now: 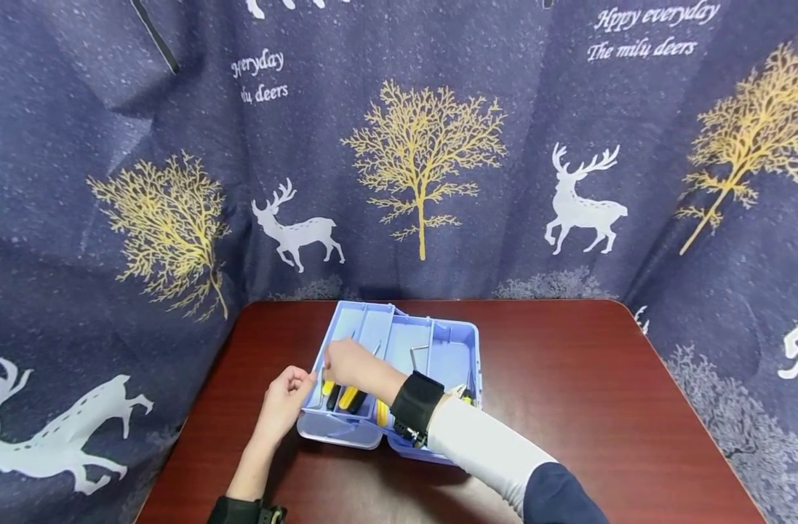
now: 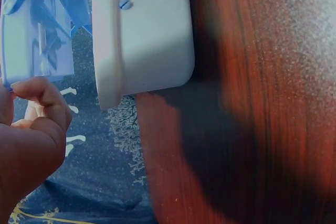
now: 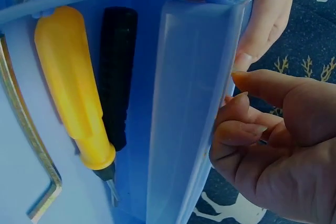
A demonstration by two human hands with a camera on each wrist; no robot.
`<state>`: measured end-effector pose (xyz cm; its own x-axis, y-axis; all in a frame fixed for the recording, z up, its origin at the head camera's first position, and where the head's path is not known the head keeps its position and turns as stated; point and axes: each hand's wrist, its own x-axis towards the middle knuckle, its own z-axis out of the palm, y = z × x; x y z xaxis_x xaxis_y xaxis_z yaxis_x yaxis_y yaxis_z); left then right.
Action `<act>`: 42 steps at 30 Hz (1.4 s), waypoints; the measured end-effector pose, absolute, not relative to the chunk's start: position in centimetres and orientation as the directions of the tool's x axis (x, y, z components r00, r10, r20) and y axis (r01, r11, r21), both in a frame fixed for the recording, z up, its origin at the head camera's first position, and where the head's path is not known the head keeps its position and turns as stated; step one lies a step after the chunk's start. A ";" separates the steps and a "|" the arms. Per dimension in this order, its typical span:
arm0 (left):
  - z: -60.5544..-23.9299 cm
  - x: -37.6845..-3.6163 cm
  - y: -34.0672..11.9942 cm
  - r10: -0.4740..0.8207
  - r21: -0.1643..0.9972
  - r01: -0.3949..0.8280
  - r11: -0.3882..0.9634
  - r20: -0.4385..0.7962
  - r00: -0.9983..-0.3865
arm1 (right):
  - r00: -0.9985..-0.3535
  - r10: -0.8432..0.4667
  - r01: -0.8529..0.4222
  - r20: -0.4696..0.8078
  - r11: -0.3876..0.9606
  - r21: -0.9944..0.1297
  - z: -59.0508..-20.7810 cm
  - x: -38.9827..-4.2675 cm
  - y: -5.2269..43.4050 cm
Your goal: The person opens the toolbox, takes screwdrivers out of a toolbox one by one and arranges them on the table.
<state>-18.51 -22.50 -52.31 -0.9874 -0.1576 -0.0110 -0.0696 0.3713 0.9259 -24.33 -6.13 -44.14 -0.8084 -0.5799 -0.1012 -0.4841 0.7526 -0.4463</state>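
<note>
A blue plastic toolbox [image 1: 408, 335] stands unfolded on the table, its tray [image 1: 349, 318] swung out to the left. My left hand [image 1: 286, 399] is at the tray's front left corner; in the left wrist view its thumb and index finger pinch the edge. Over the tray hangs my right hand [image 1: 353, 362], close to the left hand. The right wrist view shows its fingers curled beside the tray wall [image 3: 189, 93]; whether they hold anything cannot be told. Yellow and black tool handles [image 1: 349, 399] lie in the tray below the right hand.
Inside the toolbox are a yellow screwdriver [image 3: 71, 82], a black handle [image 3: 118, 72] and a bent hex key [image 3: 31, 129]. Brown tabletop [image 1: 556, 393] surrounds the box. A dark curtain [image 1: 490, 276] with deer and trees hangs behind the table and at its sides.
</note>
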 end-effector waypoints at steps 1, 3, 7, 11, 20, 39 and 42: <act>-52.4 -18.5 -22.5 -0.160 0.927 -0.071 0.368 -0.012 -0.987 | -0.808 -0.582 -0.492 -0.096 0.755 -0.433 -44.2 -24.3 -6.2; -52.4 -18.4 -22.5 -0.160 0.928 -0.071 0.366 -0.012 -0.987 | -0.804 -0.588 -0.510 -0.090 0.760 -0.403 -44.3 -24.3 -6.4; -52.4 -18.3 -22.6 -0.146 0.930 -0.067 0.361 -0.014 -0.989 | -0.799 -0.594 -0.520 -0.092 0.759 -0.393 -44.2 -24.2 -6.6; -52.5 -18.3 -22.6 -0.143 0.928 -0.072 0.367 -0.020 -0.990 | -0.791 -0.606 -0.520 -0.088 0.740 -0.426 -44.1 -24.3 -6.6; -52.0 -18.4 -22.5 -0.125 0.928 -0.039 0.371 0.009 -0.992 | -0.820 -0.571 -0.505 -0.021 0.742 -0.441 -44.9 -25.1 -6.3; -52.5 -18.3 -22.6 -0.141 0.925 -0.043 0.376 0.011 -0.990 | -0.798 -0.590 -0.530 0.123 0.590 -0.609 -45.0 -22.7 0.5; -52.5 -18.4 -22.6 -0.140 0.926 -0.044 0.374 0.009 -0.990 | -0.797 -0.587 -0.525 0.139 0.563 -0.638 -45.0 -22.2 2.5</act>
